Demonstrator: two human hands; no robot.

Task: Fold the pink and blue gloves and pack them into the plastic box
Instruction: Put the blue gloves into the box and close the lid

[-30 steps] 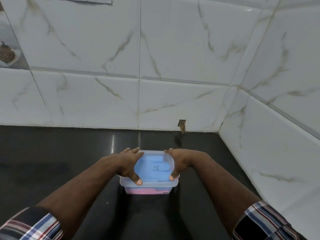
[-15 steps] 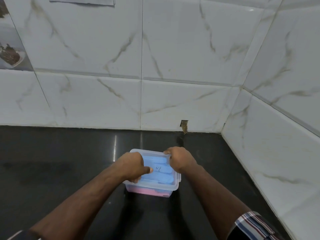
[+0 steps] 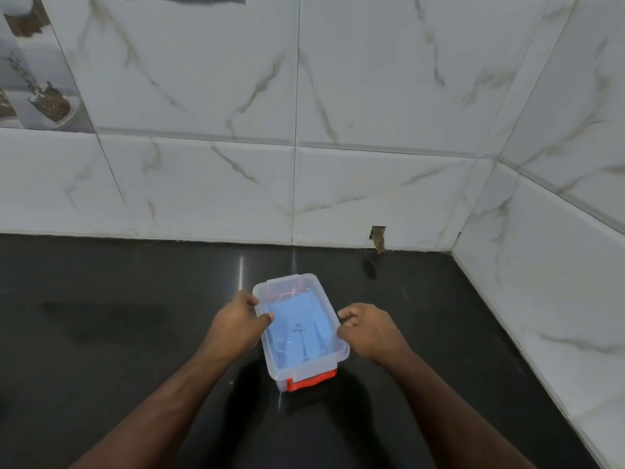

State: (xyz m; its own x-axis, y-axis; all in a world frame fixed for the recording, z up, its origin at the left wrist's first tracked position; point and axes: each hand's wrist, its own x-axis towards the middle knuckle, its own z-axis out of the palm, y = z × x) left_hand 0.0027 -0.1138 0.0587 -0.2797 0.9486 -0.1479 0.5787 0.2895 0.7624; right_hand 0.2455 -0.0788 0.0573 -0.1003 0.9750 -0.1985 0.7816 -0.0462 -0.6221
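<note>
The clear plastic box (image 3: 287,283) stands on the black counter with its lid on, one short end toward me. A folded blue glove (image 3: 297,321) shows through the lid; the pink glove is hidden from view. A red latch (image 3: 311,380) sits on the near end. My left hand (image 3: 236,328) grips the box's left rim, thumb on the lid. My right hand (image 3: 372,333) has its fingers curled against the right rim.
The glossy black counter (image 3: 128,333) runs into a corner of white marble-tiled walls, with the back wall (image 3: 209,191) behind and the side wall (image 3: 548,299) close on the right. A small chipped hole (image 3: 378,235) marks the back wall's base.
Both hands have turned the box about a quarter turn, so its short end with the red latch now faces me. The pink layer seen through the long side is out of sight.
</note>
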